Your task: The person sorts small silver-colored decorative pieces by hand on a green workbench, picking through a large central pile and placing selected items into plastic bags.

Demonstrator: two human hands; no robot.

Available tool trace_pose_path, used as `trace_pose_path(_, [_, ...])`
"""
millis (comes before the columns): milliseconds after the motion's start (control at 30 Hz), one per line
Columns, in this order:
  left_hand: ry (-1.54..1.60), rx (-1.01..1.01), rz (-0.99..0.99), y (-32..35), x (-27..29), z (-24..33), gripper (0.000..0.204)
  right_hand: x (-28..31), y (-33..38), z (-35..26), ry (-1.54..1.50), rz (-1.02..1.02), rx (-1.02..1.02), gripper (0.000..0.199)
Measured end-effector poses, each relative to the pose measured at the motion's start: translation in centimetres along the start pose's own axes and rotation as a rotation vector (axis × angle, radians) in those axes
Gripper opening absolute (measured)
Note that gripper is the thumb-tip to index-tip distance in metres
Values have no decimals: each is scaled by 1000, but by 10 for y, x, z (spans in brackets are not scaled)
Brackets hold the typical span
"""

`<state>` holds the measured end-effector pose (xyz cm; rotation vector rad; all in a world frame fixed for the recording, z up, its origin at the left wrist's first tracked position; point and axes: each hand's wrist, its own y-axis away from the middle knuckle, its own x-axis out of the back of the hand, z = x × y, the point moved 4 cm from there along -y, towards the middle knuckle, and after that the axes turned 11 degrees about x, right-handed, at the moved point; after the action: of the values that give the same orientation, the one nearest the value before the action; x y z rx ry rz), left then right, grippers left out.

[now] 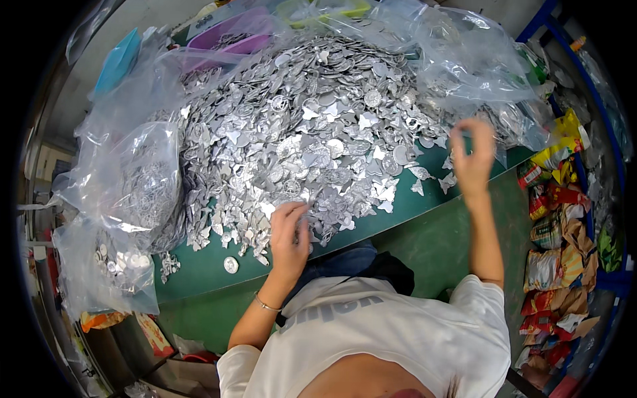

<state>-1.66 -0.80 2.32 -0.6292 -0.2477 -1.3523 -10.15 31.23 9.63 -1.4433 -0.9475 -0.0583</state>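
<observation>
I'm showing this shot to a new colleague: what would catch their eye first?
First, the huge heap of small silver metal pieces covering the green table. Then the hands: the left hand presses on the heap's near edge, and the right hand is raised at its right end. Clear plastic bags of more pieces lie at left.

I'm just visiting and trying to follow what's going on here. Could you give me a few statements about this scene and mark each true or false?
1. The left hand rests on the heap of silver metal pieces. True.
2. The right hand lies flat on the table. False: it is raised beside the heap.
3. The table is green. True.
4. The heap is of red plastic caps. False: silver metal pieces.
5. Clear plastic bags hold more pieces. True.
</observation>
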Motion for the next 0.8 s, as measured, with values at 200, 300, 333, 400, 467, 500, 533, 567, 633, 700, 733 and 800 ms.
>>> trace_pose_path(200, [-185,-67,-159,-15,-37,18,46,-76,44,-42,-152,-602,192,41])
trace_pose_path(300, [-249,-101,-198,-21,-46,25,48,-65,45,-35,-188,-455,167,30])
trace_pose_path(333, [-269,-127,-214,-23,-51,27,48,-61,49,-26,-244,-389,76,26])
trace_pose_path(400, [-307,-181,-249,-29,-63,32,50,-56,66,-6,-350,-254,-106,19])
trace_pose_path(467, [-321,-194,-266,-36,-75,36,49,-57,91,22,-699,-40,-649,8])
trace_pose_path(500, [-336,-197,-273,-40,-81,39,49,-57,93,26,-742,-62,-707,8])
trace_pose_path(533, [-351,-199,-280,-44,-88,42,49,-58,95,29,-785,-84,-765,8])
trace_pose_path(567, [-363,-200,-289,-48,-95,43,49,-56,96,32,-706,-85,-748,8])
trace_pose_path(633, [-393,-211,-308,-55,-108,42,49,-57,100,41,-550,-79,-716,8])
trace_pose_path(700, [-444,-270,-313,-57,-118,41,48,-53,99,52,-385,-51,-653,8])
trace_pose_path(733, [-469,-298,-314,-58,-121,40,47,-50,96,53,-304,-39,-620,8])
trace_pose_path(800, [-581,-338,-288,-58,-124,33,47,-39,93,51,-459,61,-716,11])
